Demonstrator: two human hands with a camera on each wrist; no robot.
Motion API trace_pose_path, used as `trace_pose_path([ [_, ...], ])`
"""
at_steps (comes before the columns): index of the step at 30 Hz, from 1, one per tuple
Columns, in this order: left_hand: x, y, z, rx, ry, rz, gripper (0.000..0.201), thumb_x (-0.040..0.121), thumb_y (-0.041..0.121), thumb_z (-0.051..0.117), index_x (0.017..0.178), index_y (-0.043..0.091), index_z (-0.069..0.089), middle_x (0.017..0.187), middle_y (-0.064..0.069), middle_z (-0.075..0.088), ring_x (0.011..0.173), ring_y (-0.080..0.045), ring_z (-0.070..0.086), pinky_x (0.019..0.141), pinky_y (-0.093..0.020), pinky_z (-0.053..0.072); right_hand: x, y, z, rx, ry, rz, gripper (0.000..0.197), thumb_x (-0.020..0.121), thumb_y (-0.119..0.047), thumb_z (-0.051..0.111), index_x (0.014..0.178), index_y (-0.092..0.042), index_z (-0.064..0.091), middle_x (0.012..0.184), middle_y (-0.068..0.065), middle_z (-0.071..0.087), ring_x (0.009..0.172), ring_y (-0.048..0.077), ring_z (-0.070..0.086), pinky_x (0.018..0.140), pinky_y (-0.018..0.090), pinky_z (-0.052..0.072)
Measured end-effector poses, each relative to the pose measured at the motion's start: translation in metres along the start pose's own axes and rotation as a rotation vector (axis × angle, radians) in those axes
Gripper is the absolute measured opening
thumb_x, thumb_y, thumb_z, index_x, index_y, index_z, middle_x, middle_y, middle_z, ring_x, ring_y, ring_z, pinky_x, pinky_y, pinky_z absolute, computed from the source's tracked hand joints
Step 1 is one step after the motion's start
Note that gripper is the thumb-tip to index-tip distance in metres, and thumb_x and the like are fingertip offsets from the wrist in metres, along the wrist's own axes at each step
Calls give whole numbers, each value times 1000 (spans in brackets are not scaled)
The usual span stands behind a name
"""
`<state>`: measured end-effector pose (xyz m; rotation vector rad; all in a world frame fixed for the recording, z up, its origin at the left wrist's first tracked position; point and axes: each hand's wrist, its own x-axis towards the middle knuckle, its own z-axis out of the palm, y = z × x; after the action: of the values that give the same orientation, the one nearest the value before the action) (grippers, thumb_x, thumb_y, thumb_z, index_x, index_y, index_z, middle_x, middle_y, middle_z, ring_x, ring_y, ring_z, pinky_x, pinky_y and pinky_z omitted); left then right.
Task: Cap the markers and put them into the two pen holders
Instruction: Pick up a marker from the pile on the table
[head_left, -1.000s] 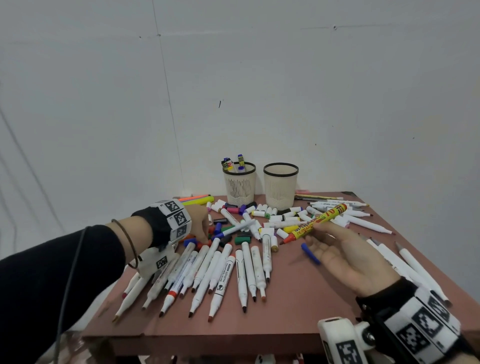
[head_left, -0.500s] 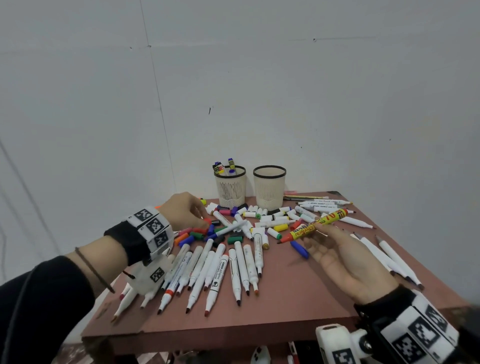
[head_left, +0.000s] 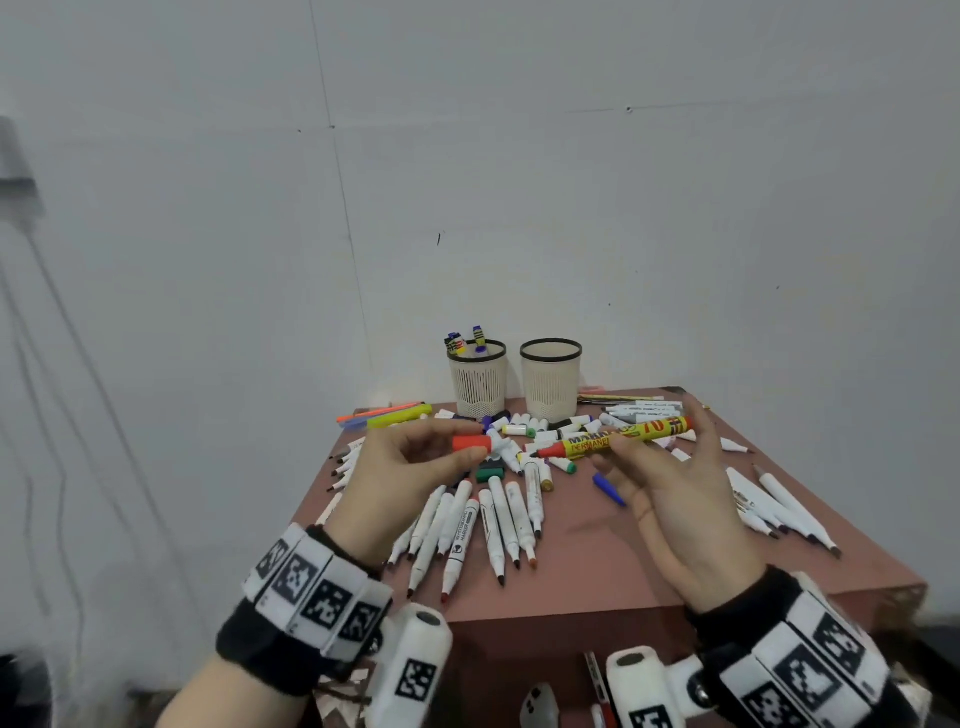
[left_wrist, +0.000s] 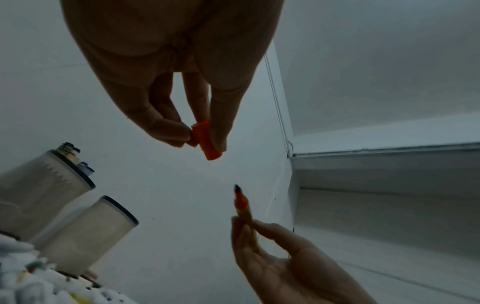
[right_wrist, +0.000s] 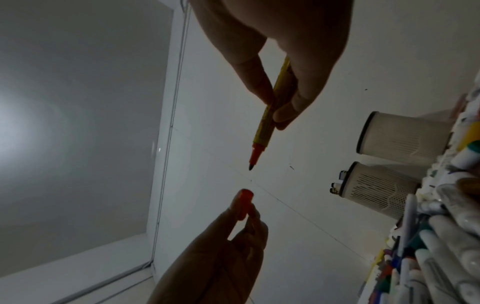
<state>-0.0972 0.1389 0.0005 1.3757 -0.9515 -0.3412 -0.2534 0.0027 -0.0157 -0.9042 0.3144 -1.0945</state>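
Left hand (head_left: 410, 467) pinches the light orange cap (head_left: 471, 443); right hand (head_left: 670, 483) fingers clamp the stiff yellow marker (head_left: 618, 439) mid-barrel, probably steady enough.

Two pen holders stand side by side at the far edge of the counter (head_left: 597, 582), against the wall. The left holder (head_left: 478, 382) has markers in it; the right holder (head_left: 550, 382) stands just beside it. Loose markers (head_left: 498, 519) and caps (head_left: 519, 430) lie spread before both. Above them, the left hand (head_left: 400, 483) holds a cap (head_left: 471, 443) just left of the marker (head_left: 615, 439) in the right hand (head_left: 675, 499).
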Motion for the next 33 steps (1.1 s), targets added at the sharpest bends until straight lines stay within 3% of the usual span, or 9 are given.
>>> trace_pose_path([
  [3,-16,-2,6,-54,23,-17,26,71,9,74,96,9,72,88,-7,74,85,-17,71,75,-24,55,-8,-3,6,-16,-12,-26,65,85,11,58,134,-28,38,93,19,66,73,18,69,65,27,58],
  [6,-26,-4,12,-55,61,30,33,60,23,76,92,15,75,94,-16,71,96,-31,66,87,-38,54,-13,-6,6,-3,-40,-35,65,85,13,56,134,-26,39,89,17,66,73,18,68,64,26,56],
  [10,-34,-4,20,-102,68,57,32,58,22,76,89,15,74,89,-3,74,93,-22,68,78,-20,54,-19,-10,4,-25,-72,-65,66,84,12,56,134,-27,39,75,8,70,73,19,68,65,26,57],
  [16,-35,-8,32,-115,94,60,23,69,11,77,92,14,75,90,-8,74,95,-27,66,83,-29,53,-22,-12,3,-67,-120,-103,63,83,12,58,131,-24,40,91,20,67,77,24,67,67,28,57],
  [20,-34,-10,34,-98,118,78,21,70,8,78,89,16,75,89,-9,73,93,-30,65,85,-34,54,-20,-12,1,-98,-139,-136,55,82,14,58,116,-26,45,92,24,64,79,27,66,71,32,59],
  [25,-31,-11,34,-72,128,108,22,71,7,77,92,13,74,90,-2,74,92,-16,69,79,-22,53,-17,-10,-2,-147,-162,-164,51,80,16,59,104,-26,43,88,22,65,76,28,67,73,35,59],
  [30,-31,-13,34,-14,152,131,22,71,9,78,91,17,74,89,0,74,88,-16,69,80,-26,54,-15,-5,-6,-155,-162,-164,49,78,17,60,104,-20,40,85,20,64,77,32,67,78,40,58],
  [33,-33,-13,35,23,151,167,22,71,6,78,90,17,74,85,4,74,82,-10,69,75,-18,52,-16,-1,-8,-160,-197,-152,49,77,18,61,97,-21,41,86,24,62,78,31,65,74,35,57],
])
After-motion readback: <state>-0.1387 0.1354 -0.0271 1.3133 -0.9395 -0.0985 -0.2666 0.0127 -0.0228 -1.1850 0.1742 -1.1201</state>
